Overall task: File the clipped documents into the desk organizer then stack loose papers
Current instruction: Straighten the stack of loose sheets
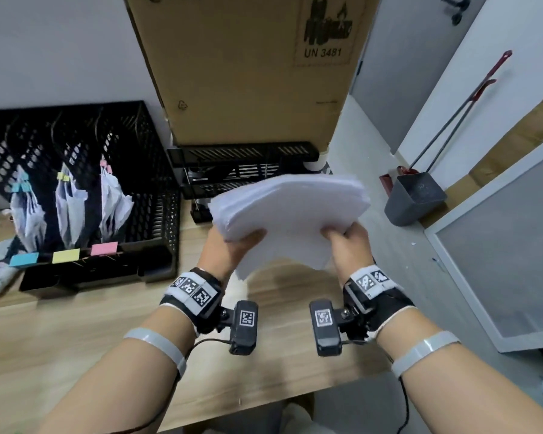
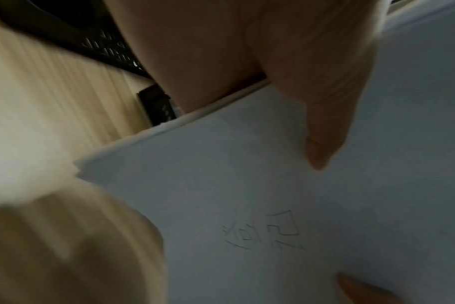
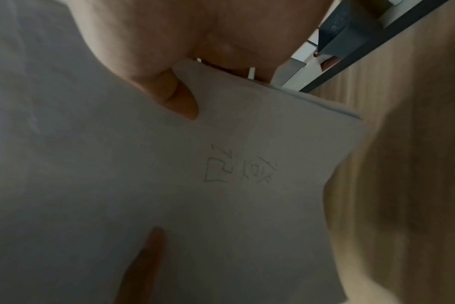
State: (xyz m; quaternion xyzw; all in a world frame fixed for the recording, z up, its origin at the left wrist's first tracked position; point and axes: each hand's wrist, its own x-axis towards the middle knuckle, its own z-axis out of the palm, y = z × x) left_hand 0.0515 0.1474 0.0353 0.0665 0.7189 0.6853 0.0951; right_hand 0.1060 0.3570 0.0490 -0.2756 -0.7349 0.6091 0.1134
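I hold a thick stack of loose white papers [image 1: 290, 211] in the air above the wooden desk [image 1: 76, 333]. My left hand [image 1: 232, 245] grips its left edge, thumb on top. My right hand [image 1: 345, 239] grips the right edge the same way. Both wrist views show the stack's underside [image 2: 247, 195] [image 3: 169, 185] with faint pencil marks and my thumbs pressed on the paper. The black mesh desk organizer [image 1: 145, 189] stands at the left. It holds three clipped documents: one with a blue clip [image 1: 21, 187], one with a yellow clip [image 1: 64, 177], one with a pink clip [image 1: 105, 166].
Blue, yellow and pink labels [image 1: 66, 255] mark the organizer's front. A black letter tray [image 1: 245, 170] stands behind the stack, under a large cardboard box [image 1: 248, 67]. A grey dustpan [image 1: 416, 195] stands on the floor at the right, beyond the desk edge.
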